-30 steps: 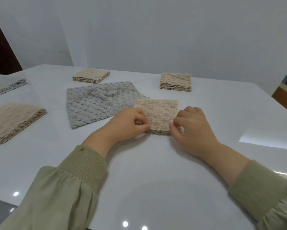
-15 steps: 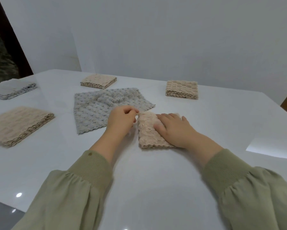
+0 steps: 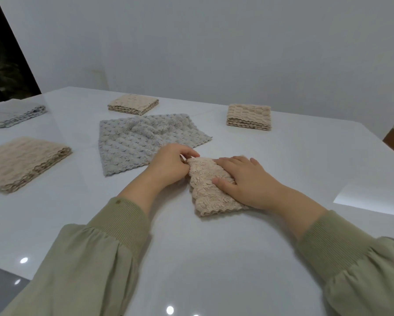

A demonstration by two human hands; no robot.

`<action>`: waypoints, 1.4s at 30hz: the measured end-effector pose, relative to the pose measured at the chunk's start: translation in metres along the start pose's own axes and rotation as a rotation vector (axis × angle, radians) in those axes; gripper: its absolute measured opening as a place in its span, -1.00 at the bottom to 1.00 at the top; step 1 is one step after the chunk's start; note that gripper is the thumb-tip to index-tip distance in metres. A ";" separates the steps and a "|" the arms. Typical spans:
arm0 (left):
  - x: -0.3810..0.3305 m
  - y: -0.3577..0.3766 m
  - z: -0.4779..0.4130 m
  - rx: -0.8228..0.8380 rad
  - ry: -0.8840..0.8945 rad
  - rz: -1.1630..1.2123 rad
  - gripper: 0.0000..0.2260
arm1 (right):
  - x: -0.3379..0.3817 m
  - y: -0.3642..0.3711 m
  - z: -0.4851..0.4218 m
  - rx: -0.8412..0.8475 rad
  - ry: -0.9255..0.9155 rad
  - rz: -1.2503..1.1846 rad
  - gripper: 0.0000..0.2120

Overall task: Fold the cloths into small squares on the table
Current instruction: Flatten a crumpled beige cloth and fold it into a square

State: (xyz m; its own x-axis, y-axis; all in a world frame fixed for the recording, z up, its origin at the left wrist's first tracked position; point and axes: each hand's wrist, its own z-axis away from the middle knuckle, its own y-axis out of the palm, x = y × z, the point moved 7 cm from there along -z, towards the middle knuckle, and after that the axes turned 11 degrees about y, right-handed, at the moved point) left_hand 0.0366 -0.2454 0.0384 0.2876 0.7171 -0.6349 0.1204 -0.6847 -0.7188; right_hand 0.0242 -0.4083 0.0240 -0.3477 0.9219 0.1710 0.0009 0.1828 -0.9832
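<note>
**Head camera: beige cloth folded narrower, now pinned under a flat palm**

A second ago both hands were pinching the near edge of a wider beige square. Now the beige cloth (image 3: 210, 197) lies doubled into a narrower, thicker pad on the table (image 3: 214, 258), just in front of the person. The right hand (image 3: 243, 179) has moved on top of it and rests there with fingers straight, pressing it flat. The left hand (image 3: 171, 164) has shifted to the far left corner, fingers curled, pinching that corner as if to square it up. To my eye this cloth is nearly finished. The grey cloth (image 3: 141, 142) just behind it lies spread and rumpled, not yet folded, while four folded cloths (image 3: 248, 117) sit around the table.
</note>
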 end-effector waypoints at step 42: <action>0.002 0.008 0.000 -0.091 0.040 -0.133 -0.83 | -0.005 0.008 0.001 0.000 0.156 0.043 -0.46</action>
State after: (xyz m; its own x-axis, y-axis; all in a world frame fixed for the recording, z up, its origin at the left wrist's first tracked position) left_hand 0.0377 -0.2494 0.0315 0.3009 0.7975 -0.5229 0.2452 -0.5946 -0.7658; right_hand 0.0247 -0.4114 0.0149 -0.1972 0.9707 0.1370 0.0124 0.1422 -0.9898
